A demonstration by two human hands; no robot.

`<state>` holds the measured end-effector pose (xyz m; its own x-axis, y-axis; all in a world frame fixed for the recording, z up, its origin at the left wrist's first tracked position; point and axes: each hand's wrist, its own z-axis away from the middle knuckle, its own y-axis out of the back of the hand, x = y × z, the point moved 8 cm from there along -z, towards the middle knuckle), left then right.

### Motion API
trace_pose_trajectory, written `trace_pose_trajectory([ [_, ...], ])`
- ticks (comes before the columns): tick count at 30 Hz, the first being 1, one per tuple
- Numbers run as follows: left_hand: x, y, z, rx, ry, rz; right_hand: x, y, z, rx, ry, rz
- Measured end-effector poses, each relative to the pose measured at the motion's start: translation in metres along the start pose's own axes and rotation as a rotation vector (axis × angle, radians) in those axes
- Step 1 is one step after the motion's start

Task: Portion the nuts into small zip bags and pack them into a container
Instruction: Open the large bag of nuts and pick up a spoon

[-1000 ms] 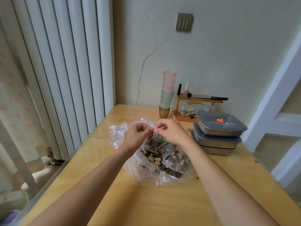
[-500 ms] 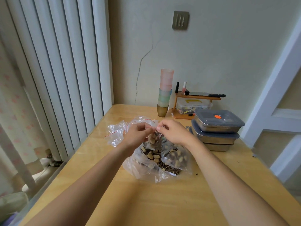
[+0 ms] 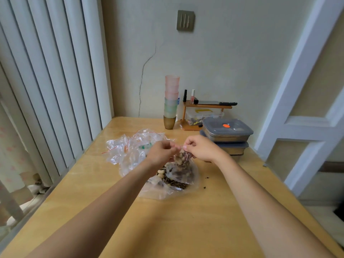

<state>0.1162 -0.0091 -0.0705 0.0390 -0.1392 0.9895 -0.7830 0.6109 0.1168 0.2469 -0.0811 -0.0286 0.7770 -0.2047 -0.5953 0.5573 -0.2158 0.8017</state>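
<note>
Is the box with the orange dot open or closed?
Closed. The top container on the stack has its grey lid sitting flat over it, orange dot on top, with no gap showing.

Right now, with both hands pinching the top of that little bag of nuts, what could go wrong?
The small zip bag looks stuffed right up to the seal pinched between the left hand and right hand, so it may not close and nuts could spill. Crumbs already lie on the table. The loose empty bags could slide off.
</note>
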Motion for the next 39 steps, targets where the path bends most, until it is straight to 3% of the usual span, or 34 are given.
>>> trace_pose_trajectory([
  [7,-0.011,-0.066,-0.016,0.034,-0.044,-0.253,0.07,0.024,0.019,0.095,-0.151,0.065],
  [14,-0.022,-0.104,-0.032,0.184,-0.048,-0.333,0.122,0.035,0.023,0.41,-0.239,0.031],
  [18,-0.025,-0.111,-0.04,0.223,-0.057,-0.293,0.135,0.037,0.022,0.559,-0.199,-0.024],
  [23,-0.032,-0.112,-0.045,0.218,-0.041,-0.375,0.139,0.03,0.023,0.605,-0.236,-0.056],
  [29,-0.008,-0.097,-0.034,0.248,-0.181,-0.355,0.098,0.028,0.032,0.816,-0.199,0.073],
  [32,0.002,-0.07,-0.03,0.303,-0.247,-0.374,0.061,0.014,0.017,0.767,-0.056,0.087],
  [35,0.002,-0.03,-0.028,0.383,-0.255,-0.434,0.028,-0.011,-0.011,0.599,0.071,0.04],
  [39,-0.007,0.042,-0.023,0.591,-0.223,-0.573,0.009,-0.052,-0.052,0.347,-0.001,0.138],
])
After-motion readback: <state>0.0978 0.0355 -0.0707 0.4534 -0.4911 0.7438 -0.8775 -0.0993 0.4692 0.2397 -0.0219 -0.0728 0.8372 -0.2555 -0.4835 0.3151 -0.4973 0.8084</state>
